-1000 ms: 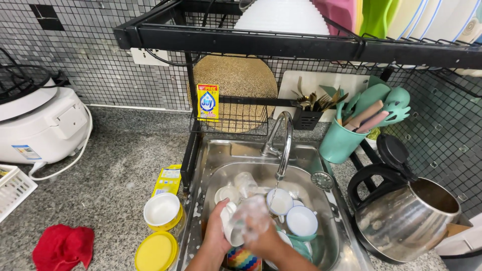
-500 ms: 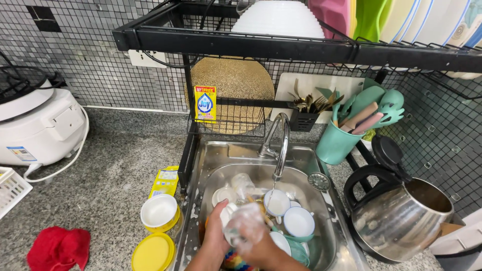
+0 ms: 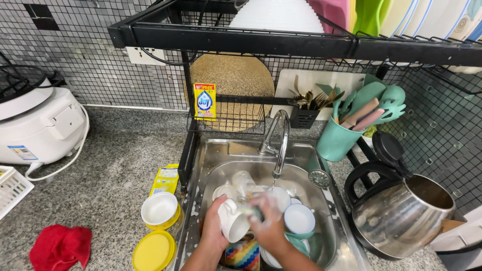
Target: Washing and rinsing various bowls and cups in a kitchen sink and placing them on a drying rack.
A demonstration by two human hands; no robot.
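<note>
Both hands are down in the sink (image 3: 321, 236) now. The left hand (image 3: 215, 228) has a white mug (image 3: 233, 221) clamped in its fingers, wrapped round the mug's side, with the mug tipped over so its mouth faces down toward the camera. The right hand (image 3: 268, 223) is right against the mug, soapy and blurred, fingers curled on something greenish at the rim (a sponge, most likely, but the blur hides it), so I can't tell just how tightly it grips.

The mug sits over the middle of the basin, just below the tap (image 3: 279, 138), with water running thinly from the spout. Underneath and around the hands lie bowls (image 3: 299, 219), white with bluish rims, plus a clear glass (image 3: 243, 179) farther back. A rainbow-striped cloth (image 3: 243, 253) shows at the front edge of the sink, just under the wrists.

On the counter left of the sink: a small white bowl (image 3: 159, 208) stacked on a yellow one, a yellow lid (image 3: 153, 250) in front of it, and a red rag (image 3: 60, 247) farther left. A white rice cooker (image 3: 42, 123) stands well back on the left. To the right, a steel kettle (image 3: 401, 216) with its lid open, and a teal utensil cup (image 3: 335, 141) behind it.
</note>
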